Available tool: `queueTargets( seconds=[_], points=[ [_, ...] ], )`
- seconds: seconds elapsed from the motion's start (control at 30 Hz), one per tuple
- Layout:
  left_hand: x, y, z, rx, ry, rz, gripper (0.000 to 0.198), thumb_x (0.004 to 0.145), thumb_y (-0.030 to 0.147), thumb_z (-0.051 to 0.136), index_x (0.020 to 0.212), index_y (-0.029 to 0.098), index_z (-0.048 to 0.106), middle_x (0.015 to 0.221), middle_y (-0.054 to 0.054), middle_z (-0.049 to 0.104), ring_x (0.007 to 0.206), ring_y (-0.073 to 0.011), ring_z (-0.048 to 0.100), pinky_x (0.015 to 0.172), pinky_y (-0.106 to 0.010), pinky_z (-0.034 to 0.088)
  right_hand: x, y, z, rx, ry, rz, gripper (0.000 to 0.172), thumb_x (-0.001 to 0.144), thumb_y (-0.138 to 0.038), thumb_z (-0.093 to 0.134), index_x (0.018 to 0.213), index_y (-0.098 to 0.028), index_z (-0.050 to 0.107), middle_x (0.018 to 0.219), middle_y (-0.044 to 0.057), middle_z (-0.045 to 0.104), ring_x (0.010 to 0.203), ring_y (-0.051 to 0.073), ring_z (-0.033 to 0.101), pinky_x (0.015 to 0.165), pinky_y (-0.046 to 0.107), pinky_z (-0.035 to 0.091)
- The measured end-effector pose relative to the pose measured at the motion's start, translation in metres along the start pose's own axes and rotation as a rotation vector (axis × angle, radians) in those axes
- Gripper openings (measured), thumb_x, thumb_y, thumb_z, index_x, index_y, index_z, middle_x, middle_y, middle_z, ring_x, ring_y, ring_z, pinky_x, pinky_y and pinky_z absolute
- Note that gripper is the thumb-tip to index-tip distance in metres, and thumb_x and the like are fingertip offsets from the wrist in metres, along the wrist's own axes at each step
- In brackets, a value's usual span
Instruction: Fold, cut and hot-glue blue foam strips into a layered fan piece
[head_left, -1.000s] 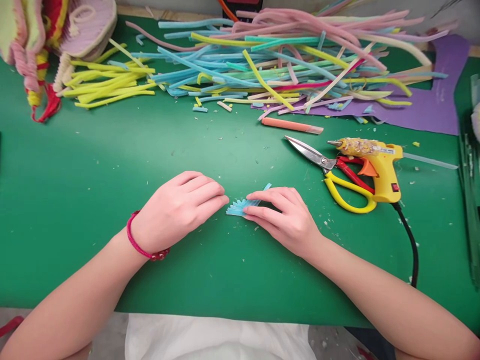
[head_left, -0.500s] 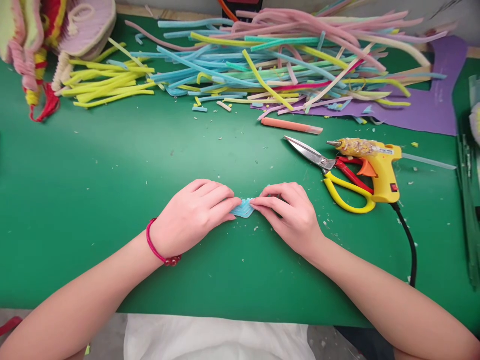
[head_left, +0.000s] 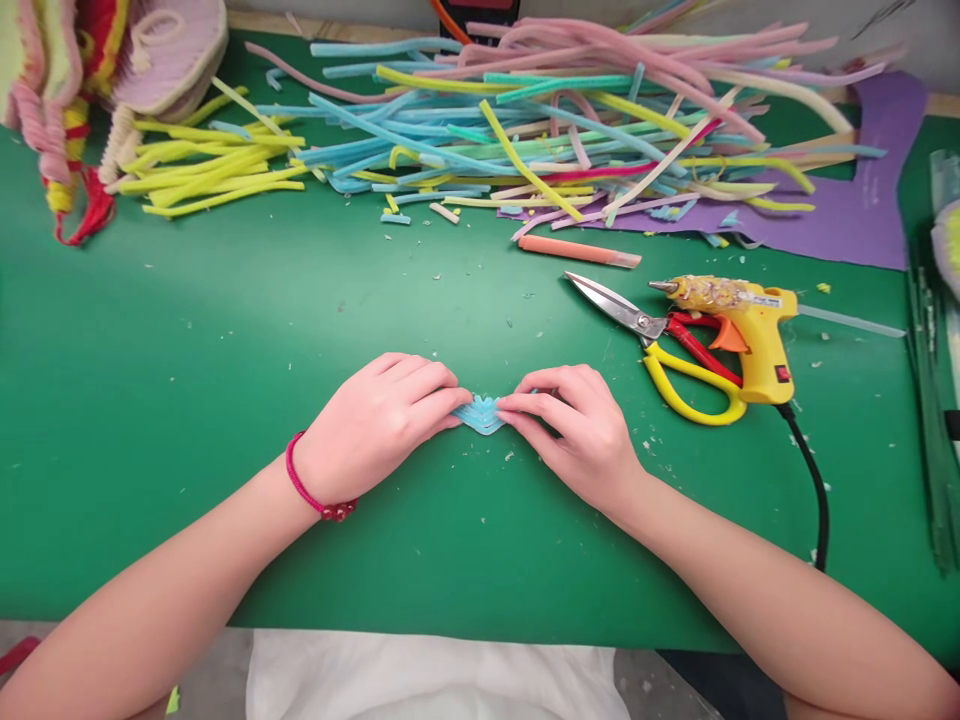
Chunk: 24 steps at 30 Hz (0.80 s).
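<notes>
A small light-blue piece made of short folded strips (head_left: 481,414) lies on the green table (head_left: 225,330) between my hands. My left hand (head_left: 382,420), with a red bead bracelet at the wrist, has its fingers pressed together against the piece's left side. My right hand (head_left: 574,425) pinches the piece's right side with fingers closed. Both hands rest on the table, and most of the piece is hidden under the fingertips.
Yellow-handled scissors (head_left: 675,360) and a yellow hot glue gun (head_left: 742,325) with a black cord lie right of my right hand. A heap of coloured fuzzy strips (head_left: 525,120), a purple sheet (head_left: 862,210), an orange stick (head_left: 577,251) and woven craft items (head_left: 97,70) fill the back.
My left hand slid right until it met the blue piece. Both hands squeezed the fanned strips together into a narrower bundle.
</notes>
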<state>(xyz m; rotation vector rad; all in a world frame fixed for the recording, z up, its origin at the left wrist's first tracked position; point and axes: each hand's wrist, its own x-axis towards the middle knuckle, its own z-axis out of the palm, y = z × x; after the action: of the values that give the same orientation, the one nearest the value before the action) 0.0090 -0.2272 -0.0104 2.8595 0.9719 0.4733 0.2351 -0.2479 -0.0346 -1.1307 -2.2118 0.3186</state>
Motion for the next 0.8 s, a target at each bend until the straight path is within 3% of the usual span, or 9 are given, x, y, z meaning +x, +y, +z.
queueTargets(
  seconds=[0.4, 0.57, 0.7, 0.8],
  points=[
    [0.0010, 0.0040, 0.0023, -0.030, 0.042, -0.011, 0.020, 0.096, 0.025, 0.046, 0.092, 0.020, 0.065, 0.084, -0.003, 0.067, 0.074, -0.0136, 0.059, 0.069, -0.028, 0.044, 0.0023, -0.0014, 0.0004, -0.031, -0.081, -0.013, 0.009, 0.090, -0.025, 0.057, 0.093, -0.020, 0.064, 0.088, 0.004, 0.066, 0.077, 0.016, 0.056, 0.069, 0.031, 0.040],
    [0.0009, 0.0039, 0.0062, -0.051, 0.025, -0.011, 0.020, 0.096, 0.024, 0.046, 0.092, 0.019, 0.065, 0.084, -0.002, 0.067, 0.073, -0.0136, 0.058, 0.067, -0.027, 0.042, 0.0017, -0.0024, 0.0000, -0.039, -0.049, 0.022, 0.014, 0.090, -0.014, 0.052, 0.095, -0.020, 0.063, 0.090, 0.005, 0.066, 0.078, 0.016, 0.058, 0.069, 0.031, 0.042],
    [0.0010, 0.0037, 0.0071, -0.054, 0.039, -0.003, 0.018, 0.095, 0.022, 0.047, 0.092, 0.018, 0.064, 0.083, -0.002, 0.067, 0.072, -0.0139, 0.058, 0.067, -0.028, 0.041, 0.0015, -0.0031, -0.0009, -0.016, -0.003, 0.059, 0.018, 0.089, -0.017, 0.054, 0.104, -0.021, 0.061, 0.103, 0.008, 0.066, 0.093, 0.020, 0.061, 0.078, 0.036, 0.047],
    [0.0011, 0.0038, 0.0068, -0.049, 0.046, 0.004, 0.018, 0.095, 0.021, 0.047, 0.091, 0.018, 0.064, 0.083, -0.002, 0.067, 0.073, -0.0140, 0.058, 0.067, -0.028, 0.042, 0.0021, -0.0035, -0.0013, 0.000, -0.053, 0.045, 0.024, 0.089, -0.019, 0.052, 0.112, -0.022, 0.058, 0.124, 0.012, 0.059, 0.113, 0.025, 0.056, 0.090, 0.042, 0.047]
  ],
)
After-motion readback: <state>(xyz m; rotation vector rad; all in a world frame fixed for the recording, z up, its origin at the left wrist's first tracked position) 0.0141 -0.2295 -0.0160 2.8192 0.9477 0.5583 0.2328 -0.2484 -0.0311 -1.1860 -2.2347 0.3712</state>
